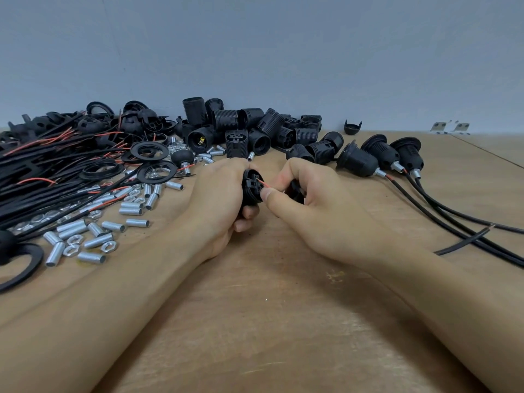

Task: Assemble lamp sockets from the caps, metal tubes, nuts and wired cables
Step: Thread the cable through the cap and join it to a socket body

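Left hand fingers grasp socket body; right hand fingers pinch red wire entering it.

table: matt wood | metal tubes: shiny | socket bodies: black ribbed plastic

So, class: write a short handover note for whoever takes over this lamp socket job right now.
Left hand grips a black socket body. Right hand pinches a red wire at its top and also holds another black part, mostly hidden.
Done: three finished sockets with cables, on the right of the table.
Left: the piles of socket bodies, cables, metal tubes, nuts and caps.
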Demonstrator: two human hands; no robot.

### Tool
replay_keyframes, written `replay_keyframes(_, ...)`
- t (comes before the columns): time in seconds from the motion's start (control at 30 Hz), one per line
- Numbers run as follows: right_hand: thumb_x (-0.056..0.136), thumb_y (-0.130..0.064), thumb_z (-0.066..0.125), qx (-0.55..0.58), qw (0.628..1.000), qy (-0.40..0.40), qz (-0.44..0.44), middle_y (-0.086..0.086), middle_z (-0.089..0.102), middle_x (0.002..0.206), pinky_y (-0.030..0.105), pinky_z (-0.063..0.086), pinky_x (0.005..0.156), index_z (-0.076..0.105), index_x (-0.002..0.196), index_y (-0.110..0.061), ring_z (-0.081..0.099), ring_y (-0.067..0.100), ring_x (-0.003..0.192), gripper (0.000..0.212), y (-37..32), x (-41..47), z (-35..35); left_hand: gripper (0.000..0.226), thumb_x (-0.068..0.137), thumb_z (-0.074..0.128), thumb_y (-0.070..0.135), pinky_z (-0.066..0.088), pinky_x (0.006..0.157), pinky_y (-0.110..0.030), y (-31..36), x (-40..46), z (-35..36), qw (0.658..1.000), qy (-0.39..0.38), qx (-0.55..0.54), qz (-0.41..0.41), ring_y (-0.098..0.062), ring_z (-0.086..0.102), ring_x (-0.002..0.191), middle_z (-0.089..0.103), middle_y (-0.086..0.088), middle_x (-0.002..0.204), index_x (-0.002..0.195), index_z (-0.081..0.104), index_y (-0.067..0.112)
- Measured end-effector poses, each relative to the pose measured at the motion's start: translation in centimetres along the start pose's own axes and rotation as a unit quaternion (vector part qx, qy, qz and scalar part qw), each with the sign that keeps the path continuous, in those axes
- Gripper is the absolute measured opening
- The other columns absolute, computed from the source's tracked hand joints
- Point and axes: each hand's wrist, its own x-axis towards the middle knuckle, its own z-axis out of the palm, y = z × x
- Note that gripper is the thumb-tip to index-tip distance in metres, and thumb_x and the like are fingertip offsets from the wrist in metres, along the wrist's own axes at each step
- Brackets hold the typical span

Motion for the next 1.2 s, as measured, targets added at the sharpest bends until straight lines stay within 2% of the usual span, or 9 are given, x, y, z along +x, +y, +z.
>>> replay_keyframes(0.1, 0.093, -0.022, 0.063, 0.009, 1.0, 0.005, 0.015, -0.017, 0.051, 0.055, 0.016, 0.032, 0.052, 0.051, 0.072, -0.022, 0.043, 0.003, 0.052, 0.024, -0.07, 0.02, -0.06, 0.022, 0.1, 0.044, 0.019, 0.024, 0.035, -0.014, -0.2, -0.07, 0.01, 0.999, -0.016, 0.031, 0.019, -0.013, 0.035, 0.033, 0.049, 0.0, 0.052, 0.083, 0.056, 0.012)
replay_keyframes(0.27, 0.093, -0.02, 0.064, 0.043, 0.998, -0.012, 0.052, -0.012, 0.049, 0.053, 0.016, 0.031, 0.047, 0.055, 0.072, -0.017, 0.041, 0.003, 0.045, 0.023, -0.08, 0.27, -0.43, 0.028, 0.102, 0.045, 0.02, 0.025, 0.036, -0.014, -0.43, -0.28, 0.09, 0.998, 0.017, 0.033, 0.054, -0.014, 0.036, 0.032, 0.05, 0.004, 0.048, 0.078, 0.057, 0.015)
replay_keyframes(0.37, 0.093, -0.02, 0.065, 0.081, 0.994, -0.03, 0.07, -0.005, 0.051, 0.055, 0.024, 0.033, 0.047, 0.054, 0.071, -0.016, 0.039, 0.005, 0.044, 0.025, -0.06, 0.17, -0.55, 0.024, 0.1, 0.044, 0.019, 0.024, 0.035, -0.014, -0.24, -0.2, -0.04, 0.998, 0.025, 0.009, 0.05, -0.012, 0.036, 0.032, 0.053, 0.002, 0.05, 0.08, 0.057, 0.014)
replay_keyframes(0.47, 0.092, -0.017, 0.066, 0.076, 0.996, -0.026, 0.043, -0.014, 0.05, 0.05, 0.012, 0.032, 0.046, 0.055, 0.069, -0.017, 0.042, 0.001, 0.043, 0.026, -0.07, -0.05, -0.51, 0.025, 0.102, 0.043, 0.021, 0.024, 0.035, -0.015, 0.03, -0.21, -0.17, 0.998, 0.014, 0.005, 0.056, -0.012, 0.037, 0.033, 0.055, -0.001, 0.054, 0.082, 0.056, 0.012)
replay_keyframes(0.53, 0.092, -0.015, 0.066, 0.064, 0.998, -0.016, 0.022, -0.018, 0.05, 0.051, 0.009, 0.033, 0.048, 0.056, 0.07, -0.016, 0.045, 0.0, 0.047, 0.024, -0.18, -0.05, -0.51, 0.027, 0.103, 0.043, 0.023, 0.026, 0.036, -0.015, 0.12, -0.29, -0.21, 0.996, 0.01, 0.021, 0.082, -0.013, 0.037, 0.033, 0.054, 0.0, 0.052, 0.082, 0.056, 0.012)
replay_keyframes(0.67, 0.09, -0.014, 0.067, 0.023, 1.0, 0.004, -0.009, -0.018, 0.051, 0.058, 0.011, 0.035, 0.057, 0.055, 0.071, -0.015, 0.047, 0.0, 0.057, 0.023, -0.36, -0.08, -0.45, 0.028, 0.104, 0.043, 0.021, 0.026, 0.036, -0.015, 0.17, -0.44, -0.21, 0.992, 0.02, 0.028, 0.12, -0.014, 0.037, 0.033, 0.05, 0.001, 0.048, 0.08, 0.055, 0.013)
replay_keyframes(0.87, 0.093, -0.012, 0.064, 0.079, 0.997, 0.009, -0.008, -0.018, 0.056, 0.06, 0.011, 0.035, 0.054, 0.056, 0.075, -0.017, 0.047, 0.0, 0.055, 0.02, -0.65, -0.11, -0.51, 0.027, 0.102, 0.043, 0.019, 0.026, 0.037, -0.015, 0.41, -0.65, -0.12, 0.992, -0.016, -0.037, 0.117, -0.014, 0.037, 0.032, 0.051, -0.007, 0.059, 0.079, 0.057, 0.013)
replay_keyframes(1.07, 0.09, -0.001, 0.065, 0.037, 0.997, 0.003, -0.068, -0.026, 0.058, 0.058, 0.005, 0.038, 0.058, 0.056, 0.073, -0.01, 0.055, -0.008, 0.059, 0.021, -1.0, -0.45, -0.45, 0.027, 0.103, 0.042, 0.016, 0.028, 0.037, -0.015, 0.11, -0.67, -0.23, 0.98, 0.015, 0.013, 0.197, -0.016, 0.038, 0.032, 0.054, -0.001, 0.053, 0.079, 0.055, 0.015)
replay_keyframes(1.2, 0.086, -0.003, 0.068, 0.003, 0.997, 0.022, -0.078, -0.014, 0.054, 0.062, 0.011, 0.034, 0.054, 0.057, 0.074, -0.006, 0.047, 0.002, 0.056, 0.017, -0.91, -0.47, -0.72, 0.028, 0.104, 0.042, 0.015, 0.027, 0.037, -0.015, 0.29, -0.74, -0.13, 0.978, 0.006, 0.024, 0.206, -0.018, 0.036, 0.031, 0.05, -0.007, 0.052, 0.079, 0.055, 0.012)
